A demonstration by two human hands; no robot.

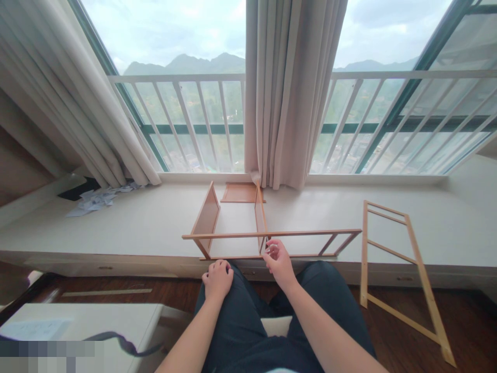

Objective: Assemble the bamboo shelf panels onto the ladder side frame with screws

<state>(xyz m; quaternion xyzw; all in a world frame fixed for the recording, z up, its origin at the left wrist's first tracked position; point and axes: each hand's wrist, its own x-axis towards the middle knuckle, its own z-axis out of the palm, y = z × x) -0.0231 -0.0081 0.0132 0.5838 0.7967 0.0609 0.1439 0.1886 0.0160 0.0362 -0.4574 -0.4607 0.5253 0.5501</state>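
A partly joined wooden frame (225, 236) with upright panels lies on the white window ledge in front of me. Its long rails run left to right, and two thin panels (207, 215) stand out toward the window. My right hand (278, 261) is at the middle joint of this frame, its fingers curled in a pinch. Whatever lies between those fingertips is too small to name. On my left knee rests my left hand (218, 278), fingers lying over the trouser cloth, with nothing visible in it.
A separate wooden ladder-like frame (396, 251) leans on the ledge (128, 228) at right, its foot on the dark floor. A flat wooden panel (243, 192) lies by the curtain (287, 103). Crumpled papers (95, 201) sit far left. A white table (116, 316) stands lower left.
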